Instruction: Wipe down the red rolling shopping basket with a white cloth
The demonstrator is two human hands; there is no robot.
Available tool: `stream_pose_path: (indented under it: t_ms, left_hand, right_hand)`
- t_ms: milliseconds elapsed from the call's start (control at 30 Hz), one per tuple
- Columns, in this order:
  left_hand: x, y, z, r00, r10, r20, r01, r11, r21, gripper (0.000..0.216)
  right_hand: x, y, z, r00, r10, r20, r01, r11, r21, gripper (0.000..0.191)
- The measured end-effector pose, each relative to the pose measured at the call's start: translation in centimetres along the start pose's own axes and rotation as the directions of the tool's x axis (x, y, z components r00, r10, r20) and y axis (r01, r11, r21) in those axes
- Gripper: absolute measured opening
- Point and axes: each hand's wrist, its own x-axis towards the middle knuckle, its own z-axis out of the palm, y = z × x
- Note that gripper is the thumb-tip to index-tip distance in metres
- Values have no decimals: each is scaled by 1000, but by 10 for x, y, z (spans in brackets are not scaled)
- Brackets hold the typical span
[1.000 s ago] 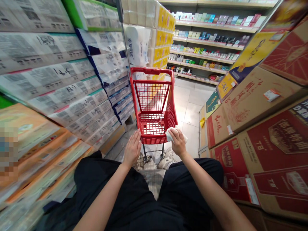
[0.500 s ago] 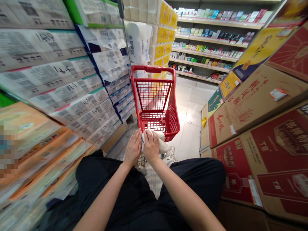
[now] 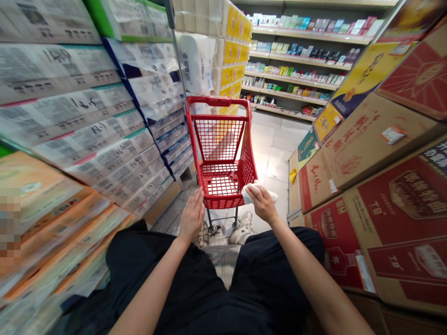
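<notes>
A small red shopping cart stands in the aisle in front of my knees, its basket holding nothing. My left hand rests with fingers stretched out against the near left corner of the basket. My right hand is closed on a white cloth and presses it on the basket's near right corner. Below the cart I see my black trousers and pale shoes.
Stacked tissue packs wall the left side. Red and brown cartons are piled on the right. Shelves of small goods cross the far end. The tiled floor runs past the cart's right side.
My right hand with the cloth moved from the basket's near left corner, beside my left hand, back across to the near right corner. The left hand has stayed put.
</notes>
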Motion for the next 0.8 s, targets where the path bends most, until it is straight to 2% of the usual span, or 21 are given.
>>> stream_pose_path:
  t_ms: [100, 200, 300, 467, 567, 667, 800]
  left_hand:
    - [0, 1, 0, 1000, -12, -18, 11, 1000, -21, 57]
    - [1, 3, 0, 1000, -13, -25, 12, 999, -36, 57]
    - [1, 3, 1, 1000, -11, -24, 10, 999, -43, 58]
    - [0, 0, 2, 1000, 11, -25, -12, 1000, -28, 58]
    - [0, -3, 1, 1000, 24, -4, -24, 1000, -6, 57]
    - [-1, -4, -1, 999, 31, 16, -31, 999, 13, 56]
    - [0, -3, -3, 999, 29, 24, -29, 999, 26, 57]
  right_hand:
    - [2, -13, 5, 993, 103, -62, -102, 995, 22, 52]
    - [8, -47, 18, 938, 302, -170, -303, 953, 22, 53]
    - [18, -83, 29, 903, 392, -176, -397, 918, 7, 53]
    - [51, -139, 52, 928, 367, -62, -369, 929, -15, 51]
    - [72, -162, 66, 931, 365, -10, -365, 931, -17, 49]
    - [78, -164, 70, 942, 336, -1, -336, 942, -19, 49]
    - [63, -137, 59, 988, 156, 14, -156, 987, -24, 51]
